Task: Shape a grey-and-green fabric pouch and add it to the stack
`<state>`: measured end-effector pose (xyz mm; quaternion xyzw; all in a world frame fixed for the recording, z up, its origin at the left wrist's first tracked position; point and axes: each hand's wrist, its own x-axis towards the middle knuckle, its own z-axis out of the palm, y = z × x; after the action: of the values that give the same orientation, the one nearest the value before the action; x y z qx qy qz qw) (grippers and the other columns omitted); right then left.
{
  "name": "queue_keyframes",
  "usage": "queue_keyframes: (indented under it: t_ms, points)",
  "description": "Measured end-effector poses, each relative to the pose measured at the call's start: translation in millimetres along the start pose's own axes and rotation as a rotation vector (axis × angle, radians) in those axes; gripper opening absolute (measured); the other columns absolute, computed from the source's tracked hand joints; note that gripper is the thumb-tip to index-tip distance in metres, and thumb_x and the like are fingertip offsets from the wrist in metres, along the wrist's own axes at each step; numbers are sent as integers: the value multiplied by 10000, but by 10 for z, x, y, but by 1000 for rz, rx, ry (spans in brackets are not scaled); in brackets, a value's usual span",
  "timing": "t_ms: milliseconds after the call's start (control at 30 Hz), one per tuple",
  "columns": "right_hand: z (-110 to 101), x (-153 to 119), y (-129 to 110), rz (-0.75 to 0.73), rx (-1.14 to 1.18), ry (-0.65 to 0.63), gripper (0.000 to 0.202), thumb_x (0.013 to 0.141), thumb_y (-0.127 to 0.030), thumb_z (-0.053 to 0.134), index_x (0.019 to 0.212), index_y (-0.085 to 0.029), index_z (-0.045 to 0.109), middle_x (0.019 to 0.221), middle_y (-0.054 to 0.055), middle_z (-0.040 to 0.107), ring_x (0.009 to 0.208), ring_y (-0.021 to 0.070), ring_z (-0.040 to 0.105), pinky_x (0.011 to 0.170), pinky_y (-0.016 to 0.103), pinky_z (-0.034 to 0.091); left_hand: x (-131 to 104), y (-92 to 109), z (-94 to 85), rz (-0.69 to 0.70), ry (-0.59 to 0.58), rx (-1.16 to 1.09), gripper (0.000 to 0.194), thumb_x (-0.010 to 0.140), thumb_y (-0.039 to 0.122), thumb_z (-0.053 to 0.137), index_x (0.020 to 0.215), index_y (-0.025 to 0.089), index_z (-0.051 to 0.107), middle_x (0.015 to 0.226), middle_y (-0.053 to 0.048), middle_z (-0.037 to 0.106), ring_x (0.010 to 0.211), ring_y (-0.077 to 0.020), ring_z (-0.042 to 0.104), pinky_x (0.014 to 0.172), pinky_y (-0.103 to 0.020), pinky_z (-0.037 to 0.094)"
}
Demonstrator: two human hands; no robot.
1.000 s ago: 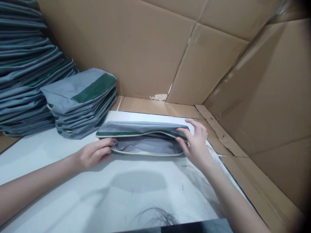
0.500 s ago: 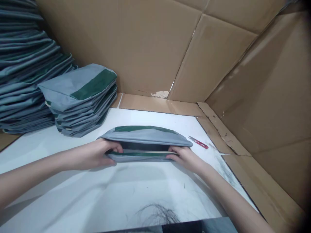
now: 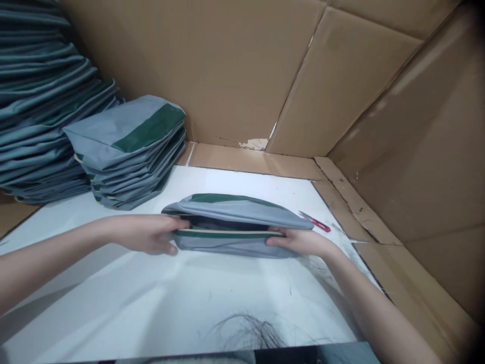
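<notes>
A grey fabric pouch with green panels lies on the white tabletop in front of me, its long mouth gaping towards me. A pale edging runs along the near rim, above a green band. My right hand grips this rim near the right end, thumb outside and fingers inside the mouth. At the left end, the fingertips of my left hand reach into the opening; the thumb is spread away, clear of the fabric. The dark inside of the pouch is mostly hidden. Red-handled thread snips lie just beyond its right end.
A stack of similar grey and green pouches stands at the back left, beside a taller pile. Cardboard walls enclose the back and right of the white tabletop. Loose dark hairs hang into view at the bottom.
The near side of the pouch now shows more of its front, and its far side is tilted down to the right. My left thumb has come away from the fabric. The view has shifted slightly.
</notes>
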<state>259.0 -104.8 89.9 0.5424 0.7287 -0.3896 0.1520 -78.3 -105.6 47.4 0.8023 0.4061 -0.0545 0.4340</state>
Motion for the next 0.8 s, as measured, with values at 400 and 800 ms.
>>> queue_keyframes:
  t_ms: [400, 800]
  points:
    - [-133, 98, 92, -133, -133, 212, 325, 812, -471, 478, 741, -160, 545, 652, -6, 526, 578, 107, 427, 534, 220, 314, 57, -31, -35, -145, 60, -239, 345, 655, 493, 592, 828, 194, 595, 732, 37, 581, 652, -103, 508, 571, -178, 371]
    - [131, 207, 320, -260, -352, 495, 345, 869, -443, 421, 848, -164, 625, 792, 72, 656, 735, 194, 590, 665, 281, 389, 36, -23, -2, -34, -191, -346, 269, 701, 453, 548, 722, 187, 585, 767, 25, 581, 652, -88, 503, 568, -172, 396]
